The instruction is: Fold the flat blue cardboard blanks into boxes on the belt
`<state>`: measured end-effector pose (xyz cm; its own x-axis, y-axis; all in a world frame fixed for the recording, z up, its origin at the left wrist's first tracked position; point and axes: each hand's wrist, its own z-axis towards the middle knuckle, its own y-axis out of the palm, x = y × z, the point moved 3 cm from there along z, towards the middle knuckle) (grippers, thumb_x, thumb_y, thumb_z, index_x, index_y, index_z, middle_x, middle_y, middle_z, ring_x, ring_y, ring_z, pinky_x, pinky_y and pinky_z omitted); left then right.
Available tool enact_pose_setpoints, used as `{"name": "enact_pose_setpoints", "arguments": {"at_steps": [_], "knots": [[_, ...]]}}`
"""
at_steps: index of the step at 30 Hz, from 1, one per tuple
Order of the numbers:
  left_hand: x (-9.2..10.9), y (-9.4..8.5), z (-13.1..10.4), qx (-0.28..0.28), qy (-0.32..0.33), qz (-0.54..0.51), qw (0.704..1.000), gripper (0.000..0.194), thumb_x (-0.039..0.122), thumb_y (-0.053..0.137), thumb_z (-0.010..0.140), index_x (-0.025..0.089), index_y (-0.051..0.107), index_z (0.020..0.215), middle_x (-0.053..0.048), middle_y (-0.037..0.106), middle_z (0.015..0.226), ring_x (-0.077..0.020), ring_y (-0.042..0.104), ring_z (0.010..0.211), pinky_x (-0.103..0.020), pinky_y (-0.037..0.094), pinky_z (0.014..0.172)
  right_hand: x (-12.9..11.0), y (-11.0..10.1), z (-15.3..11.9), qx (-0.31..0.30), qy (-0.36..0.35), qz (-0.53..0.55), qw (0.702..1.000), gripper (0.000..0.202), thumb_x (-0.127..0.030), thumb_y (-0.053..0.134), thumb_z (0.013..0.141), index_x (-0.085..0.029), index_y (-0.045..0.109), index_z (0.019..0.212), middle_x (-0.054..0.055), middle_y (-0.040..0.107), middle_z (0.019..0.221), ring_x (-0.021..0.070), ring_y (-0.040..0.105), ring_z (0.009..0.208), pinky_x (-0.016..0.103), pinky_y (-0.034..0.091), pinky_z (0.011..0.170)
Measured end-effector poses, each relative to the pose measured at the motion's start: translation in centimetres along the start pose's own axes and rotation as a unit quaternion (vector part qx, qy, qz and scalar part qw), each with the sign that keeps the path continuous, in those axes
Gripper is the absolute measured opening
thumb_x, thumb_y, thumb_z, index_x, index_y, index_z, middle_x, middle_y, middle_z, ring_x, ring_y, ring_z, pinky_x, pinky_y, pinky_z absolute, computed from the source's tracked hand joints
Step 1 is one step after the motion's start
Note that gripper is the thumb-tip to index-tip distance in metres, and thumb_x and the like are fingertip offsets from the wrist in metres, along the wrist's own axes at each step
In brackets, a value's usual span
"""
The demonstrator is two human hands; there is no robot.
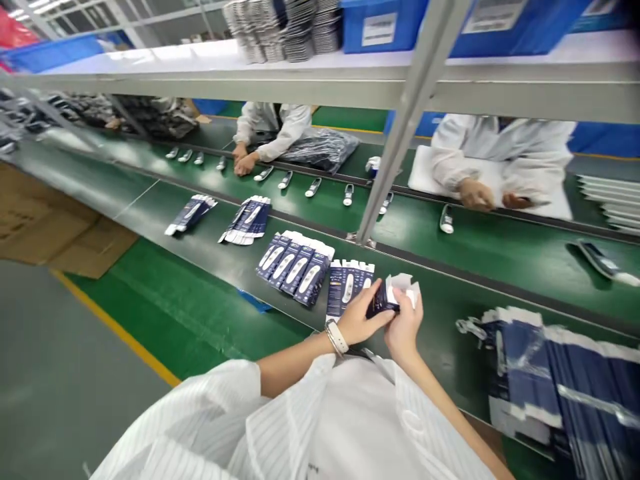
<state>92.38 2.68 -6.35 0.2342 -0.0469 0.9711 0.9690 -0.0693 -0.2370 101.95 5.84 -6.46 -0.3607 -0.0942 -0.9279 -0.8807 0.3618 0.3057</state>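
Note:
Both hands are on a small dark blue carton (pixel 381 301) in front of my body, its white end flaps standing up. My left hand (pixel 359 315) wraps round the carton's side, a white watch on that wrist. With its fingers at the flapped end, my right hand (pixel 405 320) grips the other side; what lies inside the carton is hidden. Just left of my hands lie flat printed cartons (pixel 349 287), partly covered by my left hand. Beside them stands a row of formed blue cartons (pixel 295 267) showing a white device picture.
Bundled flat cartons (pixel 530 367) lie on the right. More cartons (pixel 247 220) lie farther left. White-and-grey handheld devices (pixel 349 194) sit along the green belt (pixel 330 213). Two co-workers (pixel 273 130) work opposite. A metal post (pixel 400 133) and shelf (pixel 325 90) stand before me.

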Motion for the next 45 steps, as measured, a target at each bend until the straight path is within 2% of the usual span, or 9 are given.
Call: {"name": "enact_pose_setpoints", "arguments": {"at_steps": [6, 12, 19, 27, 31, 35, 39, 43, 45], "knots": [[0.7, -0.6, 0.0, 0.036, -0.074, -0.253, 0.964, 0.055, 0.049, 0.05, 0.082, 0.017, 0.05, 0.126, -0.012, 0.048, 0.133, -0.0261, 0.042, 0.124, -0.041, 0.029, 0.106, 0.4, -0.5, -0.3, -0.049, -0.068, -0.1, 0.991, 0.025, -0.026, 0.058, 0.063, -0.017, 0.054, 0.086, -0.003, 0.051, 0.076, 0.0115, 0.047, 0.066, 0.024, 0.038, 0.064], [1.5, -1.4, 0.0, 0.06, -0.14, -0.365, 0.919, 0.043, 0.036, 0.067, 0.071, 0.015, 0.064, 0.108, -0.007, 0.066, 0.102, -0.0204, 0.058, 0.096, -0.032, 0.041, 0.089, -0.8, 0.5, -0.8, -0.077, -0.127, -0.127, 0.981, 0.024, -0.028, 0.054, 0.066, -0.018, 0.052, 0.088, -0.002, 0.05, 0.078, 0.0125, 0.046, 0.067, 0.025, 0.037, 0.065], [3.0, -1.7, 0.0, 0.084, -0.19, -0.362, 0.909, 0.033, 0.035, 0.071, 0.065, 0.014, 0.068, 0.091, -0.004, 0.065, 0.084, -0.0125, 0.057, 0.075, -0.024, 0.043, 0.072, -1.5, 0.8, -1.1, -0.089, -0.17, -0.117, 0.974, 0.024, -0.025, 0.051, 0.066, -0.019, 0.05, 0.09, 0.0, 0.051, 0.084, 0.0146, 0.049, 0.073, 0.027, 0.039, 0.069], [3.6, -1.4, 0.2, 0.091, -0.184, -0.335, 0.919, 0.036, 0.035, 0.07, 0.065, 0.014, 0.069, 0.094, -0.007, 0.068, 0.09, -0.0189, 0.059, 0.085, -0.031, 0.046, 0.077, -1.9, 0.9, -1.3, -0.089, -0.179, -0.039, 0.979, 0.035, -0.042, 0.034, 0.085, -0.017, 0.05, 0.104, 0.003, 0.054, 0.085, 0.0136, 0.052, 0.069, 0.027, 0.039, 0.064], [3.5, -1.6, 0.4, 0.114, -0.175, -0.295, 0.932, 0.03, 0.038, 0.068, 0.069, 0.014, 0.07, 0.086, -0.005, 0.068, 0.082, -0.0162, 0.059, 0.075, -0.029, 0.047, 0.07, -1.6, 0.9, -1.3, -0.095, -0.172, -0.029, 0.98, 0.031, -0.036, 0.044, 0.082, -0.019, 0.047, 0.107, -0.001, 0.052, 0.078, 0.0118, 0.049, 0.063, 0.025, 0.038, 0.061], [3.5, -1.8, 0.5, 0.138, -0.115, -0.227, 0.957, 0.023, 0.035, 0.066, 0.072, 0.014, 0.071, 0.082, -0.005, 0.066, 0.08, -0.0163, 0.059, 0.076, -0.03, 0.048, 0.071, -1.1, 0.6, -1.4, -0.111, -0.186, -0.034, 0.976, 0.034, -0.029, 0.051, 0.076, -0.02, 0.043, 0.108, -0.001, 0.053, 0.079, 0.0146, 0.053, 0.072, 0.03, 0.041, 0.071], [3.9, -2.2, 0.3, 0.18, 0.044, -0.098, 0.978, 0.019, 0.026, 0.063, 0.076, 0.02, 0.07, 0.092, -0.007, 0.061, 0.098, -0.017, 0.058, 0.089, -0.03, 0.05, 0.075, -1.2, 0.5, -1.5, -0.129, -0.211, -0.058, 0.967, 0.032, -0.026, 0.051, 0.075, -0.02, 0.044, 0.106, 0.0, 0.056, 0.079, 0.0161, 0.054, 0.075, 0.035, 0.041, 0.078], [4.4, -2.5, -0.2, 0.147, 0.219, 0.018, 0.964, 0.022, 0.02, 0.062, 0.078, 0.023, 0.068, 0.098, -0.008, 0.059, 0.103, -0.0161, 0.059, 0.091, -0.031, 0.051, 0.079, -1.9, 0.7, -1.2, -0.139, -0.211, -0.09, 0.963, 0.03, -0.032, 0.041, 0.081, -0.018, 0.044, 0.107, 0.002, 0.058, 0.077, 0.0171, 0.056, 0.07, 0.034, 0.043, 0.071], [4.3, -2.8, -0.4, 0.117, 0.262, 0.058, 0.956, 0.021, 0.02, 0.064, 0.076, 0.021, 0.069, 0.097, -0.01, 0.06, 0.104, -0.0183, 0.058, 0.094, -0.031, 0.052, 0.076, -2.2, 0.7, -0.8, -0.149, -0.218, -0.112, 0.958, 0.034, -0.038, 0.034, 0.084, -0.017, 0.045, 0.108, 0.003, 0.059, 0.075, 0.0176, 0.057, 0.067, 0.034, 0.044, 0.068]]}}
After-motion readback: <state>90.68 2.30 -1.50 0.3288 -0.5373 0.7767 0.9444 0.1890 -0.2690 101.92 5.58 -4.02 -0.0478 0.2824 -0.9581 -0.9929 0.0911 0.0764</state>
